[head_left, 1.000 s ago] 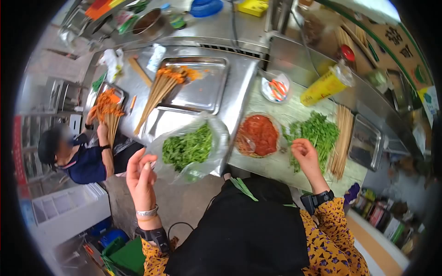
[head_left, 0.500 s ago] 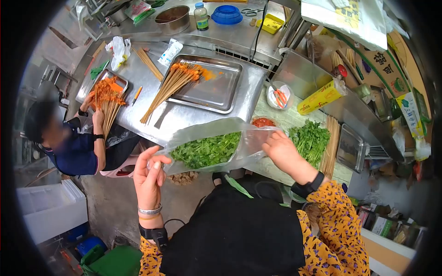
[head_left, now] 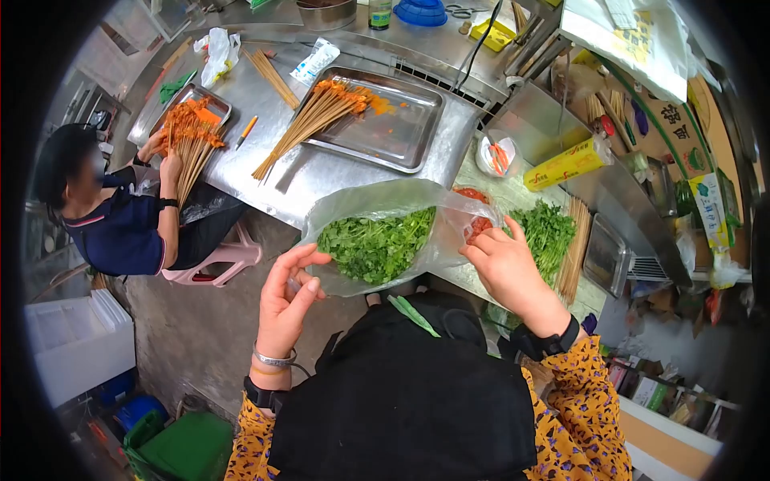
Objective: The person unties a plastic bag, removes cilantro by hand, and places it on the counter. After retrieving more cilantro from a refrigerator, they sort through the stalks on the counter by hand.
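Note:
A clear plastic bag (head_left: 353, 200) full of leafy green herbs (head_left: 377, 244) hangs between my two hands, in front of the metal table. My left hand (head_left: 289, 293) is at the bag's left edge, fingers curled and thumb raised, pinching the plastic. The fingers of my right hand (head_left: 509, 264) close on the gathered right end of the bag. Just behind that hand, red chopped food (head_left: 479, 212) shows partly through the plastic. More green herbs (head_left: 548, 232) lie on the light green board beside a row of bare wooden skewers (head_left: 573, 252).
A metal tray (head_left: 417, 144) with orange-coated skewers (head_left: 321, 116) rests on the steel table (head_left: 241, 168). At the left a seated person (head_left: 120, 208) handles similar skewers. A white bowl with orange scissors (head_left: 497, 155) and a yellow box (head_left: 561, 164) stand behind the board.
The view has shifted, so the tables sit a little higher in it. My left hand has moved right, closer to my right hand, and the bag now hangs rounder and less stretched.

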